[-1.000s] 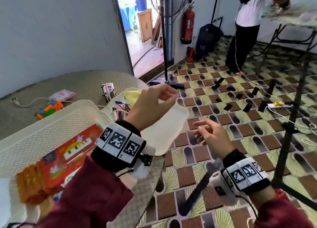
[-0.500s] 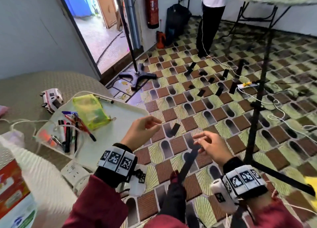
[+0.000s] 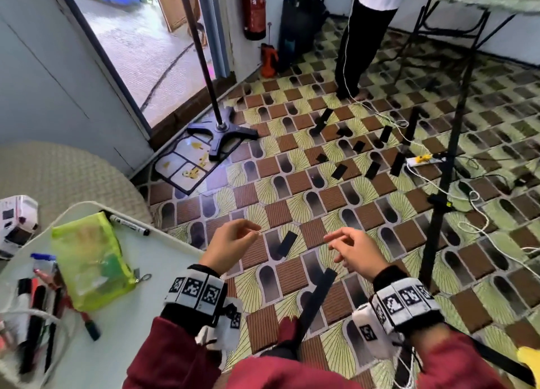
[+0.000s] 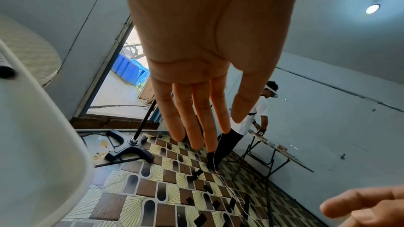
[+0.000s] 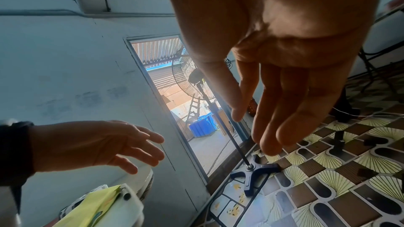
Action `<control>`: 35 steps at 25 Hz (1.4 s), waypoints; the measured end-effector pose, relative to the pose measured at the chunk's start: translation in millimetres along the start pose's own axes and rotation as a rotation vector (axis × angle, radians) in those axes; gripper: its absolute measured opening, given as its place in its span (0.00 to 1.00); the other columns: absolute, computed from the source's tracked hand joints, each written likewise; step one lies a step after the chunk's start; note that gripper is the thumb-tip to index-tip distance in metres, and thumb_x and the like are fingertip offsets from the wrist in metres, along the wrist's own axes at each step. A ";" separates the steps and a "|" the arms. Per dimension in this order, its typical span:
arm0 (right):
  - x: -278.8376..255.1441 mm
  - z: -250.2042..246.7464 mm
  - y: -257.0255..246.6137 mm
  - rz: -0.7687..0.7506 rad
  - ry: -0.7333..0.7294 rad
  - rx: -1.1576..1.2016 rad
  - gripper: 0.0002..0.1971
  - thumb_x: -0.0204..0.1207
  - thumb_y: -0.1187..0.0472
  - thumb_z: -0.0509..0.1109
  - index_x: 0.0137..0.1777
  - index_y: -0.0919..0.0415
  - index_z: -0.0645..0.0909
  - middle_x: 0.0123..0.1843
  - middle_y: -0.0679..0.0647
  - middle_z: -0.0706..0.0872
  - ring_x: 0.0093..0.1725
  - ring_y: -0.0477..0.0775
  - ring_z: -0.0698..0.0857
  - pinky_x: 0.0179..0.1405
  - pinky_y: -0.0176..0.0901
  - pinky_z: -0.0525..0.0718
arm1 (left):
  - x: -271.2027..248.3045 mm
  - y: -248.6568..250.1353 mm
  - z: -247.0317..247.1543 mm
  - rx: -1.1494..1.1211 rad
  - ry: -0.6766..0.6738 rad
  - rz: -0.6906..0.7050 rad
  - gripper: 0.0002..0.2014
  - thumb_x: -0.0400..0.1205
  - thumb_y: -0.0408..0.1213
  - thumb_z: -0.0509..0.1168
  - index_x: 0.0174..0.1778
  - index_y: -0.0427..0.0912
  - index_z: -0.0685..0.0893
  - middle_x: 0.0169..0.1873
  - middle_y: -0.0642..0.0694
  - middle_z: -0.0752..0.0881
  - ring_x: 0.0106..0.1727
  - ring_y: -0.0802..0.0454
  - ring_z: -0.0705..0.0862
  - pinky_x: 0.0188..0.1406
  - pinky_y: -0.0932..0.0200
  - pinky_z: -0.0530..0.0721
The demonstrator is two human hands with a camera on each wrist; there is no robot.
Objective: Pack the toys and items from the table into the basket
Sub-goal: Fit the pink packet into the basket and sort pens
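Both my hands hang in the air over the patterned floor, just right of the table. My left hand holds nothing; the left wrist view shows its fingers straight. My right hand is also empty, its fingers loosely extended. On the white tray at lower left lie a yellow-green mesh pouch, a black marker and several pens. A white toy car sits at the left edge. The basket is out of view.
The round table with beige cloth is at left. A fan stand base is by the open doorway. A black tripod pole, a power strip and loose cables are at right. A person stands at the far side.
The head view has swung right and down, so the basket has left the frame. My left hand has come off the tray and now hovers over the floor beside the right hand.
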State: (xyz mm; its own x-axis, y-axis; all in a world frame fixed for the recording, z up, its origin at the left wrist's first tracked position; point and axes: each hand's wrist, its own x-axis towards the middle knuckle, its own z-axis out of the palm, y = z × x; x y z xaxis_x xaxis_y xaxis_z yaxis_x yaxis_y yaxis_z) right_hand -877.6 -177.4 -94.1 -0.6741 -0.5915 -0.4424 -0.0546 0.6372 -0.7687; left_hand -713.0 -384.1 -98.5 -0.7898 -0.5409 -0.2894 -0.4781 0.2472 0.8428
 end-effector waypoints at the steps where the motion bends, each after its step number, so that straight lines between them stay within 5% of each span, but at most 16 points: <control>1: 17.8 -4.5 -6.3 -0.004 -0.017 -0.017 0.07 0.81 0.65 0.63 0.47 0.52 0.81 0.48 0.56 0.87 0.38 0.51 0.85 0.30 0.34 0.78 | 14.6 1.3 -3.8 0.010 0.014 0.000 0.07 0.82 0.35 0.66 0.53 0.43 0.86 0.46 0.45 0.89 0.50 0.49 0.87 0.54 0.54 0.86; 7: 104.6 -9.3 -36.6 0.023 -0.139 -0.051 0.05 0.80 0.64 0.64 0.49 0.55 0.81 0.51 0.60 0.85 0.39 0.50 0.83 0.29 0.30 0.79 | 68.9 -3.3 -28.7 -0.048 0.125 -0.097 0.07 0.81 0.33 0.67 0.46 0.52 0.86 0.42 0.45 0.90 0.48 0.46 0.88 0.52 0.49 0.86; 10: 152.9 -9.1 -53.3 0.026 -0.205 -0.080 0.04 0.80 0.63 0.66 0.50 0.58 0.82 0.51 0.63 0.86 0.39 0.53 0.83 0.38 0.42 0.85 | 92.5 -9.5 -40.4 -0.026 0.205 -0.140 0.06 0.81 0.33 0.67 0.47 0.50 0.85 0.41 0.48 0.88 0.45 0.54 0.86 0.47 0.60 0.84; 13: 204.7 -9.6 -73.2 -0.004 -0.275 -0.109 0.04 0.79 0.65 0.67 0.50 0.61 0.83 0.51 0.65 0.86 0.38 0.51 0.82 0.36 0.38 0.82 | 116.7 -10.4 -48.8 -0.071 0.255 -0.193 0.05 0.81 0.32 0.67 0.48 0.45 0.85 0.41 0.51 0.87 0.42 0.61 0.84 0.39 0.76 0.78; 18: 300.4 -6.5 -122.8 -0.064 -0.424 -0.222 0.05 0.79 0.64 0.67 0.44 0.54 0.82 0.48 0.62 0.86 0.35 0.49 0.80 0.26 0.31 0.74 | 164.0 -15.9 -74.1 -0.156 0.391 -0.324 0.05 0.81 0.33 0.67 0.49 0.47 0.86 0.44 0.46 0.89 0.48 0.53 0.86 0.41 0.70 0.80; 21: 351.3 4.5 -160.1 -0.144 -0.522 -0.332 0.04 0.79 0.63 0.67 0.45 0.55 0.82 0.43 0.56 0.86 0.36 0.49 0.81 0.30 0.34 0.77 | 191.1 -14.6 -93.7 -0.213 0.513 -0.402 0.06 0.81 0.32 0.67 0.48 0.47 0.86 0.43 0.45 0.88 0.47 0.52 0.86 0.39 0.71 0.78; 25: 405.2 38.9 -214.7 -0.300 -0.648 -0.462 0.04 0.78 0.62 0.67 0.48 0.58 0.84 0.45 0.59 0.88 0.40 0.53 0.83 0.45 0.47 0.83 | 212.5 -13.0 -120.6 -0.242 0.725 -0.488 0.06 0.80 0.32 0.67 0.48 0.45 0.88 0.42 0.47 0.89 0.43 0.53 0.86 0.35 0.73 0.78; 28: 425.5 78.2 -249.2 -0.367 -0.764 -0.521 0.04 0.78 0.63 0.68 0.48 0.56 0.83 0.43 0.56 0.87 0.39 0.52 0.83 0.42 0.45 0.83 | 217.4 -15.8 -139.4 -0.296 0.825 -0.531 0.05 0.81 0.29 0.66 0.48 0.42 0.87 0.40 0.48 0.88 0.41 0.55 0.85 0.33 0.78 0.76; 32: 446.8 139.6 -288.9 -0.485 -0.911 -0.649 0.07 0.76 0.60 0.67 0.40 0.46 0.82 0.42 0.54 0.88 0.40 0.52 0.84 0.49 0.52 0.85 | 216.6 -41.1 -169.1 -0.319 0.935 -0.599 0.08 0.80 0.34 0.68 0.43 0.54 0.86 0.42 0.51 0.89 0.47 0.54 0.86 0.48 0.63 0.81; 35: 456.6 192.3 -329.1 -0.563 -0.996 -0.696 0.07 0.77 0.62 0.66 0.39 0.50 0.80 0.42 0.56 0.88 0.37 0.51 0.84 0.44 0.45 0.85 | 214.6 -60.4 -199.3 -0.355 1.042 -0.635 0.08 0.80 0.34 0.68 0.44 0.55 0.86 0.43 0.52 0.90 0.47 0.56 0.87 0.47 0.67 0.80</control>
State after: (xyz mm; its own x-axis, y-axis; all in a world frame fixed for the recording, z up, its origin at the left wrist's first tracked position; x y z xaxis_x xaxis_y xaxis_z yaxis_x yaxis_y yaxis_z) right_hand -1025.8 -752.1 -131.9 0.3683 -0.7706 -0.5201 -0.7078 0.1303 -0.6943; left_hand -777.0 -675.4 -121.0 0.2915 -0.8982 -0.3292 -0.4038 -0.4275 0.8088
